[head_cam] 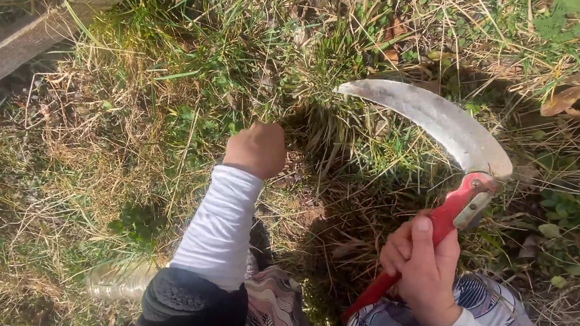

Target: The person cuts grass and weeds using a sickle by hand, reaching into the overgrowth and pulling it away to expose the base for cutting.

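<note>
Red handle: right hand [424, 270] clenched round sickle [435, 165], thumb along it
Left hand [257, 149]: fisted on grass tuft [284, 87]
Room: blade raised right of tuft, apart

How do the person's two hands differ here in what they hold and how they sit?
The left hand is a closed fist around a tuft of grass; the right hand wraps the red handle of a sickle, thumb laid along it. The left reaches further out, into the grass; the right sits close to the body. The left arm shows a long white sleeve; the right shows only a cuff. Both grips are shut.
</note>
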